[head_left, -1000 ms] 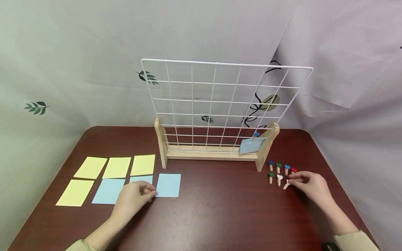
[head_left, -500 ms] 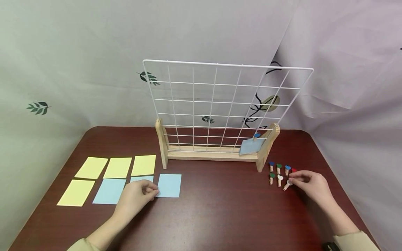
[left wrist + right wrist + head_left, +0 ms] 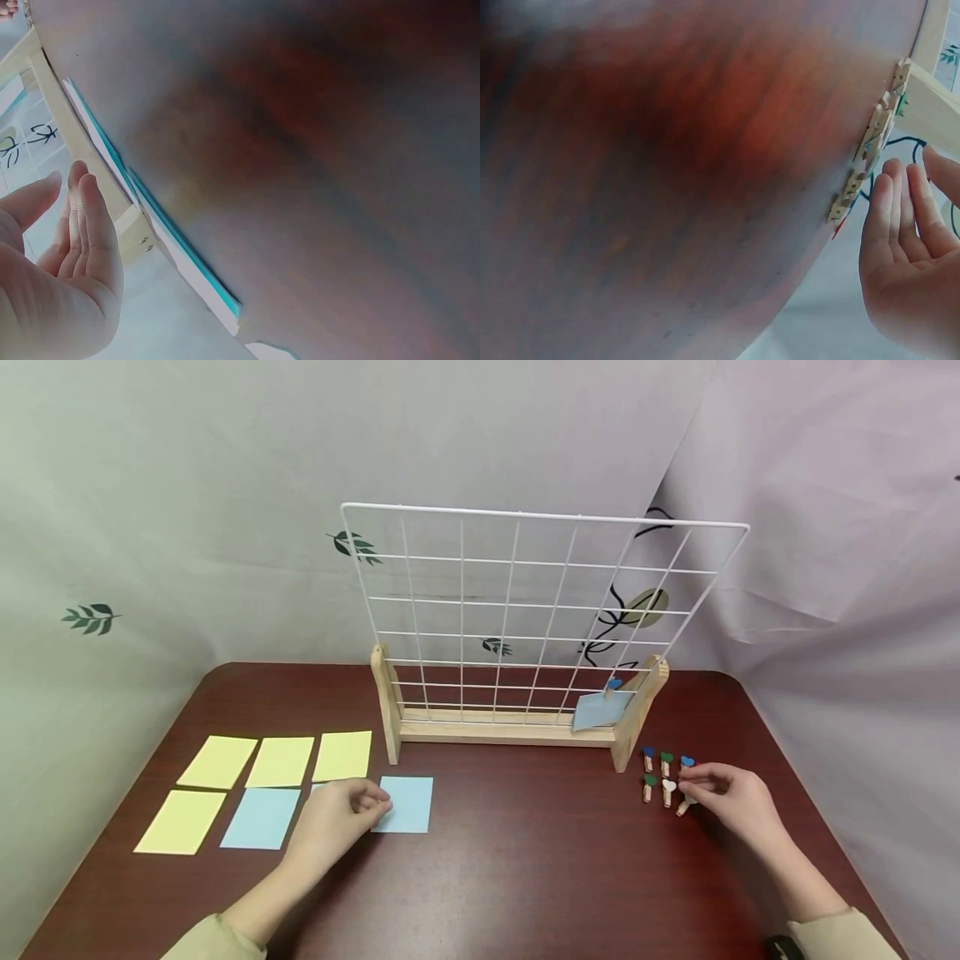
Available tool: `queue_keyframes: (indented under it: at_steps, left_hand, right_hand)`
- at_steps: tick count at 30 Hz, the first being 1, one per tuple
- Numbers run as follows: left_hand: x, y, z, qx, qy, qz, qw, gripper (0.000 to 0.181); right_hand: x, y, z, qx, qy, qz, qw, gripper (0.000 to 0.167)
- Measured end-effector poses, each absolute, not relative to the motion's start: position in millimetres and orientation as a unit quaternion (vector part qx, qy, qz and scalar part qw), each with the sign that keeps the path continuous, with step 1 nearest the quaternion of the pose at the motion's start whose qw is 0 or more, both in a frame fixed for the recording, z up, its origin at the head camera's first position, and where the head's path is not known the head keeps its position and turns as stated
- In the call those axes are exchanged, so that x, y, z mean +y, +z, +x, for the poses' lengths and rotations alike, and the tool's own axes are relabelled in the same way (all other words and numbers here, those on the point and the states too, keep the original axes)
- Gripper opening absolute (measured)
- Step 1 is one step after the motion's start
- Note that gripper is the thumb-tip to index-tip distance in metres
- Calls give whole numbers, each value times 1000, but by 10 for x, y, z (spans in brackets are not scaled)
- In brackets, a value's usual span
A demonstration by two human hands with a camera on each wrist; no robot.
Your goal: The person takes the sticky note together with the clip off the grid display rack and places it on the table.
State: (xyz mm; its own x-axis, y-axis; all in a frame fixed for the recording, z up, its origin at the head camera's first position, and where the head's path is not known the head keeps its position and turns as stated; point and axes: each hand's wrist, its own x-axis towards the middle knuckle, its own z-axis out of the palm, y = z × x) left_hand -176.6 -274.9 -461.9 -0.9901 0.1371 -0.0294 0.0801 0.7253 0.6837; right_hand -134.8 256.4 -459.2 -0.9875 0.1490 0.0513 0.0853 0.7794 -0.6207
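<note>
In the head view my left hand (image 3: 335,818) hovers at the left edge of a blue paper square (image 3: 406,804), its fingers loosely bent. The left wrist view shows the thumb and fingers (image 3: 96,225) apart with nothing between them. At the right, my right hand (image 3: 738,802) is over a white-heart clothespin (image 3: 684,807), partly covering it. Its fingers (image 3: 881,210) stand apart from the thumb in the right wrist view, holding nothing. Beside it lie small clothespins with a white heart (image 3: 668,792), a green heart (image 3: 649,787) and a light blue heart (image 3: 686,763).
A white wire grid (image 3: 517,602) stands in a wooden base (image 3: 506,733). A blue note (image 3: 597,710) hangs low on its right side from a blue-heart clothespin (image 3: 613,684). Several yellow squares (image 3: 280,762) and another blue square (image 3: 260,817) lie at the left.
My left hand has shifted slightly right and up, over the blue square's edge. My right hand has moved a little left, now hiding the red-heart clothespin. The papers have not visibly moved.
</note>
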Motion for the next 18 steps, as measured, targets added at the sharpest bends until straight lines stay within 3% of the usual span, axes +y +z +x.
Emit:
queue_keyframes:
  at_steps: [18]
  left_hand:
    - [-2403, -4590, -1956, 908, 408, 88, 39, 4]
  right_hand:
    - [2384, -4490, -1411, -937, 340, -41, 70, 15]
